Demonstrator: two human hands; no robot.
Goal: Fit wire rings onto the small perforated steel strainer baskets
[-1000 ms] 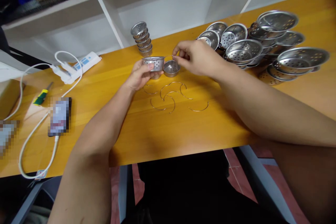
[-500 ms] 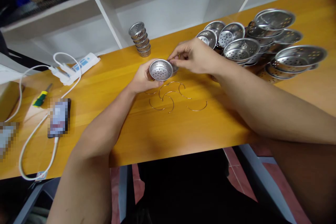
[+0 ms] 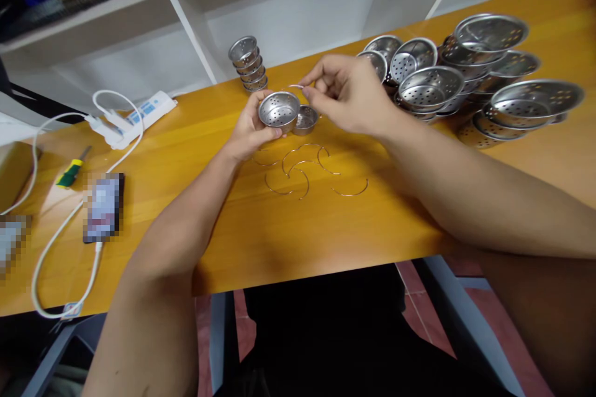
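My left hand is wrapped round a small perforated metal cup, its mouth tilted toward me. Between the thumb and fingertips of my right hand is a thin curved wire, just above and right of that cup. Another small metal cup stands on the table behind the held one, partly hidden by it. Several curved wires lie loose on the wood in front of my hands.
A stack of small perforated cups stands at the back. Stacked larger perforated bowls crowd the right of the wooden table. On the left are a power strip, a phone on a white cable and a screwdriver.
My left hand has shifted the cup slightly left and up, uncovering more of the cup behind it. My right hand has risen a little, and the wire in its fingers now shows.
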